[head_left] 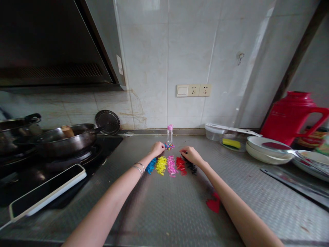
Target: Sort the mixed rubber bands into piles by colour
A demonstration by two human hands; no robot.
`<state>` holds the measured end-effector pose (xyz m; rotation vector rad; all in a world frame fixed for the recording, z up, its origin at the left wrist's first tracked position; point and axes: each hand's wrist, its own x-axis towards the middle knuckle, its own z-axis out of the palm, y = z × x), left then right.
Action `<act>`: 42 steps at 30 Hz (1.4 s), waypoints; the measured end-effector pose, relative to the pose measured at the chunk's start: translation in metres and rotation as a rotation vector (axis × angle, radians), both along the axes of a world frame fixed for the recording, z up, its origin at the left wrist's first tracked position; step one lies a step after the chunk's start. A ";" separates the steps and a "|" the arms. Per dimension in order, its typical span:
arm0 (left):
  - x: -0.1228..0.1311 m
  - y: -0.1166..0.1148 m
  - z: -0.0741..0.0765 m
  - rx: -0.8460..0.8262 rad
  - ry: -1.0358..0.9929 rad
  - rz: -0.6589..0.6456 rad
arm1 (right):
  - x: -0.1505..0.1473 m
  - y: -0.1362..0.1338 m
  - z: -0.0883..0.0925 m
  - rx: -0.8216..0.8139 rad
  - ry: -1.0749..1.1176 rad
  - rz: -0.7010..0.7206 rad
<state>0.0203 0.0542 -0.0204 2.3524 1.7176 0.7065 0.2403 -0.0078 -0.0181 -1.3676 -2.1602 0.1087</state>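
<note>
Small coloured pieces lie sorted in piles on the steel counter: blue (151, 165), yellow (161, 165), pink (171, 165), red (181, 165) and black (191, 167). A small mixed heap (169, 146) sits behind them, in front of a clear little bottle with a pink cap (169, 134). My left hand (157, 149), fingers curled, rests at the mixed heap. Over the far end of the black pile my right hand (190, 155) is closed in a pinch; what it holds is too small to make out. Bracelets circle my left wrist (139, 167).
A phone (47, 190) lies at the stove's edge, left. Pans (64, 138) sit on the burners under a range hood. Bowls (267, 148), a red thermos jug (291, 116), a container with a yellow sponge (231, 142) and a knife stand right. A red scrap (214, 204) lies near my right forearm.
</note>
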 end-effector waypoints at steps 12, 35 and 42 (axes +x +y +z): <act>-0.003 0.006 0.002 0.047 -0.054 -0.077 | 0.001 0.000 0.000 0.002 0.005 -0.022; 0.020 -0.023 0.016 0.028 -0.086 -0.396 | 0.006 -0.001 0.005 0.015 -0.031 -0.119; 0.044 -0.038 0.011 0.029 -0.047 -0.553 | 0.011 -0.005 0.004 0.034 -0.026 -0.161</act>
